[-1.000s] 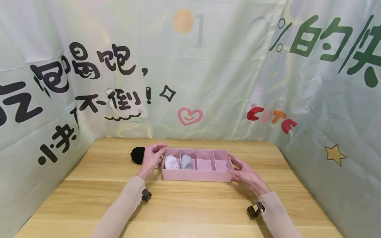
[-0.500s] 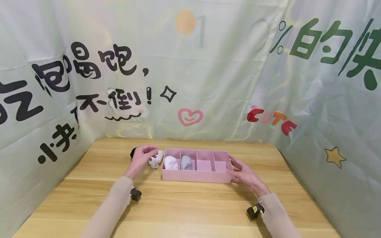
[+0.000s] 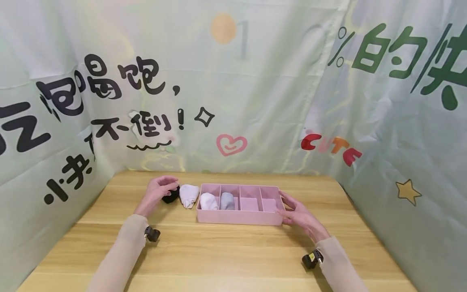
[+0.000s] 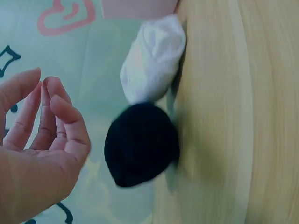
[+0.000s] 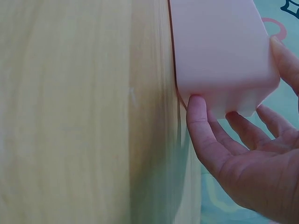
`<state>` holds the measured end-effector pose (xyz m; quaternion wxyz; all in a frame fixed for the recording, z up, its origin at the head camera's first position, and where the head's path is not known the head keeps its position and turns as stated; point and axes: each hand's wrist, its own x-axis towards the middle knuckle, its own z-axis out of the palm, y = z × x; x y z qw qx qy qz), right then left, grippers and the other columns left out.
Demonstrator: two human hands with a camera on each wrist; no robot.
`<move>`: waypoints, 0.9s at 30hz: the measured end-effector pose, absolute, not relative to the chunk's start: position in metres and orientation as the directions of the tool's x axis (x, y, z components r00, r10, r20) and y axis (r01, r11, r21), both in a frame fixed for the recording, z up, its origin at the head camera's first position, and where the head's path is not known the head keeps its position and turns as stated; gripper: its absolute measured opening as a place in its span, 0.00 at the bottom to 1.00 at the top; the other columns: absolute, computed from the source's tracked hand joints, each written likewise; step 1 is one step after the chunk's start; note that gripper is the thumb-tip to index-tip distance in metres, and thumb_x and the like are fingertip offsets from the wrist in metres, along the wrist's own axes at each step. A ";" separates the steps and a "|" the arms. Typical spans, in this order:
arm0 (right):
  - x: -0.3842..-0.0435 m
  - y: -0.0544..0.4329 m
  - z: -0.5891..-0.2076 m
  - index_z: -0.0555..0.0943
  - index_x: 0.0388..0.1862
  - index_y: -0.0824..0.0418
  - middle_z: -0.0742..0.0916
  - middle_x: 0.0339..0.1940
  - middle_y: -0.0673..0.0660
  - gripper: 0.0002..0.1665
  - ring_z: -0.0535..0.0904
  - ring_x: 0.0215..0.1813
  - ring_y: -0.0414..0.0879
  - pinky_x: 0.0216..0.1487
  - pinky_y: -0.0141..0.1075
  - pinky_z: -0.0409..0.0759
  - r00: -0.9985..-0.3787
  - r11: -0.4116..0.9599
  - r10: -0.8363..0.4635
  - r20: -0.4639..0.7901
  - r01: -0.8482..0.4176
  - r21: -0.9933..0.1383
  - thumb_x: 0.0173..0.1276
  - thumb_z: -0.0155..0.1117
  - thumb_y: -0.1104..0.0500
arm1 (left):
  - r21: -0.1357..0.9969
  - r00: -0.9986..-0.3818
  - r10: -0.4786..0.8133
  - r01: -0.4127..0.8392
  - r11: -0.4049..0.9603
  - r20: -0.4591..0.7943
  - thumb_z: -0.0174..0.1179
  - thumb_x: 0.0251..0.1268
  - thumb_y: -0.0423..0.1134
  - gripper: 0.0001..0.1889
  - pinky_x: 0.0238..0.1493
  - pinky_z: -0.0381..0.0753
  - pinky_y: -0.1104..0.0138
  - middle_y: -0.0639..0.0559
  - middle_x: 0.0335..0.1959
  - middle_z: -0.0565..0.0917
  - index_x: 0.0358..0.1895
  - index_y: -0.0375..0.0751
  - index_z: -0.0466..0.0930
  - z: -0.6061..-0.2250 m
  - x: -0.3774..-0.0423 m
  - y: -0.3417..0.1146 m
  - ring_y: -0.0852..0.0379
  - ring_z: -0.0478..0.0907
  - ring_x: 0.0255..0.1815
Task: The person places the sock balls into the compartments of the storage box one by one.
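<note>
A pink divided storage box sits mid-table. Its leftmost compartment holds a white rolled sock, the one beside it a grey rolled sock; the two on the right hold nothing. My right hand grips the box's right end, thumb and fingers around the corners, as the right wrist view also shows. Left of the box lies another white rolled sock, touching or almost touching a black rolled sock. My left hand hovers at the black sock's left, fingers loosely bent, nothing between them.
The wooden table stretches in front of the box. Printed fabric hangs behind the table and along both sides. A small black camera is strapped on each wrist.
My left hand has moved left from the box's left end, past the white sock to the black one, uncovering the white sock. The right hand stays on the box.
</note>
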<state>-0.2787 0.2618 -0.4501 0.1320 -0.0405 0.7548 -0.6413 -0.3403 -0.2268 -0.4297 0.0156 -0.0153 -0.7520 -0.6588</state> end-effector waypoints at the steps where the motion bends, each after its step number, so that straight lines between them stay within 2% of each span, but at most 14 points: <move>1: -0.278 0.262 -0.450 0.48 0.81 0.51 0.53 0.81 0.65 0.50 0.60 0.75 0.65 0.55 0.42 0.82 -0.963 0.173 -0.228 -0.146 0.107 -0.979 0.69 0.64 0.62 | 0.992 -0.999 0.001 0.051 0.117 0.051 0.66 0.63 0.36 0.10 0.39 0.82 0.69 0.65 0.36 0.86 0.47 0.42 0.83 -0.429 -0.340 -0.229 0.64 0.82 0.35; 5: -0.279 0.262 -0.447 0.48 0.81 0.51 0.52 0.81 0.65 0.51 0.60 0.75 0.65 0.57 0.44 0.81 -0.962 0.173 -0.234 -0.144 0.105 -0.979 0.68 0.66 0.61 | 0.996 -0.998 -0.007 0.061 0.065 0.062 0.65 0.63 0.32 0.13 0.40 0.83 0.68 0.67 0.35 0.86 0.50 0.40 0.82 -0.424 -0.340 -0.242 0.66 0.82 0.36; 7: -0.279 0.262 -0.446 0.48 0.81 0.51 0.52 0.81 0.65 0.51 0.60 0.75 0.65 0.56 0.44 0.81 -0.962 0.177 -0.228 -0.148 0.108 -0.978 0.67 0.66 0.60 | 0.996 -0.998 -0.017 0.055 0.068 0.057 0.66 0.62 0.32 0.14 0.41 0.83 0.67 0.66 0.36 0.87 0.51 0.42 0.82 -0.423 -0.340 -0.247 0.67 0.82 0.37; 12: -0.276 0.262 -0.446 0.48 0.81 0.52 0.53 0.80 0.67 0.51 0.62 0.74 0.65 0.54 0.41 0.82 -0.962 0.191 -0.229 -0.150 0.107 -0.976 0.68 0.66 0.60 | 0.986 -0.997 -0.043 0.053 0.159 0.061 0.68 0.62 0.37 0.23 0.44 0.80 0.67 0.64 0.44 0.87 0.60 0.36 0.78 -0.430 -0.343 -0.260 0.70 0.80 0.40; 14: -0.275 0.263 -0.446 0.47 0.81 0.52 0.52 0.80 0.67 0.51 0.61 0.74 0.65 0.54 0.41 0.82 -0.960 0.183 -0.237 -0.148 0.105 -0.978 0.68 0.66 0.61 | 0.978 -0.997 -0.051 0.046 0.203 0.057 0.68 0.62 0.39 0.28 0.48 0.78 0.67 0.59 0.49 0.86 0.64 0.33 0.74 -0.433 -0.345 -0.263 0.69 0.79 0.44; 17: -0.275 0.263 -0.446 0.46 0.81 0.52 0.51 0.80 0.67 0.52 0.60 0.75 0.65 0.55 0.41 0.81 -0.958 0.171 -0.246 -0.146 0.106 -0.980 0.68 0.66 0.60 | 0.966 -0.998 -0.040 0.031 0.255 0.043 0.68 0.62 0.42 0.28 0.56 0.74 0.64 0.50 0.60 0.81 0.64 0.36 0.74 -0.437 -0.349 -0.266 0.61 0.75 0.55; 20: -0.276 0.263 -0.446 0.46 0.81 0.52 0.51 0.80 0.68 0.52 0.61 0.75 0.65 0.55 0.41 0.81 -0.959 0.167 -0.243 -0.148 0.109 -0.980 0.68 0.66 0.60 | 0.959 -1.000 0.004 0.012 0.284 0.011 0.68 0.61 0.44 0.29 0.65 0.66 0.57 0.42 0.68 0.72 0.65 0.40 0.74 -0.440 -0.353 -0.268 0.49 0.66 0.66; 23: -0.276 0.263 -0.448 0.47 0.81 0.51 0.52 0.80 0.67 0.52 0.61 0.74 0.64 0.55 0.42 0.81 -0.960 0.169 -0.234 -0.155 0.117 -0.979 0.67 0.67 0.60 | 0.953 -0.999 0.049 -0.003 0.303 -0.018 0.68 0.61 0.44 0.30 0.71 0.58 0.50 0.40 0.72 0.67 0.66 0.40 0.73 -0.443 -0.357 -0.269 0.41 0.59 0.72; 27: -0.277 0.263 -0.450 0.49 0.81 0.51 0.52 0.80 0.66 0.52 0.61 0.75 0.63 0.54 0.42 0.82 -0.961 0.158 -0.223 -0.161 0.128 -0.979 0.66 0.68 0.60 | 0.948 -0.994 0.100 -0.001 0.317 -0.034 0.67 0.62 0.42 0.32 0.74 0.50 0.43 0.39 0.73 0.66 0.68 0.38 0.70 -0.445 -0.362 -0.269 0.38 0.55 0.75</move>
